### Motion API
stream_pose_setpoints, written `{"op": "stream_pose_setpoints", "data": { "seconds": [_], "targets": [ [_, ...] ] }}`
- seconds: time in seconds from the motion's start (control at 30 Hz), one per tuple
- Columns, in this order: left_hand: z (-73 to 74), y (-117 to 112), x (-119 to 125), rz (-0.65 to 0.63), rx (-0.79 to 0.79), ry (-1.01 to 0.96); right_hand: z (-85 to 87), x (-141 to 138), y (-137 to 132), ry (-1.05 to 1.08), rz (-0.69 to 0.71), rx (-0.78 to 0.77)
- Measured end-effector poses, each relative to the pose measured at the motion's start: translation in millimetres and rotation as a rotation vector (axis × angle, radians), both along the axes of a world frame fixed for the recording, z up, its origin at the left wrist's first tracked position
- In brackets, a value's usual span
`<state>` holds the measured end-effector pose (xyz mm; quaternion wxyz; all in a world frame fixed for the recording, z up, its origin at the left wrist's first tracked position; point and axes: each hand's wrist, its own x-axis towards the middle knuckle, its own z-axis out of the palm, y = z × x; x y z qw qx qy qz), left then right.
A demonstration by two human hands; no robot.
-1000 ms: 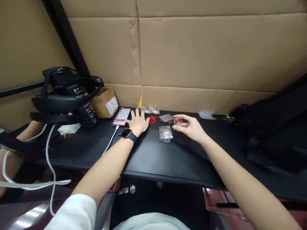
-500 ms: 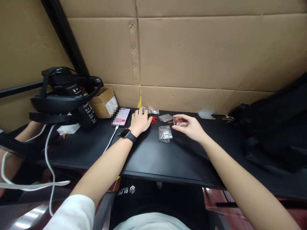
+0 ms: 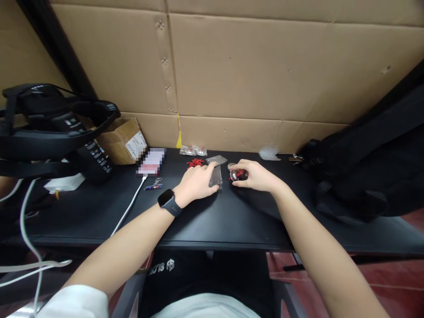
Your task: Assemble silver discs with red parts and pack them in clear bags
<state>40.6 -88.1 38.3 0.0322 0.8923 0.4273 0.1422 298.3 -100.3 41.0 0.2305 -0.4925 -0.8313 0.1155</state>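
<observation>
My left hand [image 3: 198,182], with a dark watch on its wrist, reaches over a small clear plastic bag [image 3: 216,176]. Its thumb and fingers are apart at the bag's left side; whether they touch it I cannot tell. My right hand [image 3: 254,175] pinches a round, shiny, see-through disc [image 3: 234,175] by its edge, with red cord [image 3: 242,174] showing behind it. Part of the disc is covered by the fingers. Another flat clear bag [image 3: 217,160] lies just behind the first. A bundle of red cords [image 3: 195,163] rests beyond my left hand.
Two bagged round pieces [image 3: 195,151] lie by the cardboard wall [image 3: 225,75]. To the left are a phone [image 3: 152,161] on a white cable, a keychain [image 3: 154,186], a cardboard box [image 3: 122,141] and a black headset [image 3: 53,128]. A black bag [image 3: 364,172] fills the right.
My left hand has moved off the red cords, toward me and rightward to the plastic bag. The round disc in my right hand now shows more of its face. The view has shifted right.
</observation>
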Motion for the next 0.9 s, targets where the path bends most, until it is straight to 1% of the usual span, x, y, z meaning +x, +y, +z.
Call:
{"op": "stream_pose_setpoints", "data": {
  "seconds": [0.1,0.2,0.3,0.37,0.4,0.47,0.57,0.63,0.7,0.83,0.9],
  "targets": [
    [-4.2,12.3,-5.4,0.034,-0.010,-0.042,1.5,-0.6,-0.9,0.008,0.018,-0.019],
    [-10.0,23.6,-10.1,0.068,0.033,-0.082,3.6,1.1,-1.5,0.017,0.034,-0.034],
    [-13.6,29.5,-11.6,0.096,0.153,-0.107,4.8,2.4,-1.7,0.013,0.040,-0.048],
    [-13.6,30.6,-11.6,0.090,0.250,-0.106,4.6,2.4,-1.8,0.010,0.034,-0.051],
    [-13.3,30.5,-11.6,0.065,0.285,-0.091,4.3,2.2,-1.9,0.013,0.026,-0.050],
    [-12.8,29.6,-11.3,-0.039,0.299,-0.035,3.3,1.9,-1.8,0.014,0.014,-0.048],
    [-14.3,25.9,-9.5,-0.242,0.178,0.034,1.6,2.9,-1.1,0.016,-0.006,-0.043],
    [-15.8,21.1,-6.3,-0.292,0.095,0.007,0.9,4.6,-0.3,0.039,-0.024,-0.045],
    [-16.5,14.7,-1.7,-0.249,0.071,-0.043,0.8,6.5,0.3,0.063,-0.037,-0.045],
    [-15.4,4.2,5.9,-0.057,0.091,-0.065,1.9,8.2,0.8,0.056,-0.031,-0.034],
    [-16.0,3.6,6.8,0.014,0.061,-0.077,2.4,8.0,0.8,0.050,-0.028,-0.032]
  ]
}}
